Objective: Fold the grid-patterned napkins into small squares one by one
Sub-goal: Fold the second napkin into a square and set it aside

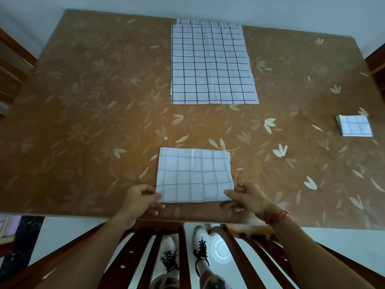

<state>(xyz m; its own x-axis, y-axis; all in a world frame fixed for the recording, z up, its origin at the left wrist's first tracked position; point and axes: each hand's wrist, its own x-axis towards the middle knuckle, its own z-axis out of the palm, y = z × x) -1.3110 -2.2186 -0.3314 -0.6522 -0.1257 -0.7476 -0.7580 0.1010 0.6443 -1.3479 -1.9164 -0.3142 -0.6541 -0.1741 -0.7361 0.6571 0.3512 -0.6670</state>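
At 6 o'clock, the left hand (139, 200) and right hand (248, 197), apart, each pinch a near corner of the half-folded napkin (194, 176). Unfolded napkins (210, 65) lie at 12, 1 folded square (354, 125) at 3.

we take this for a home dining room: a long bench (87, 126) under a brown leaf-printed cover (291, 84), dark wooden chairs (182, 257) drawn up at its near edge and both ends, a pale floor (68, 230) beneath and plain light walls (270, 9) behind.
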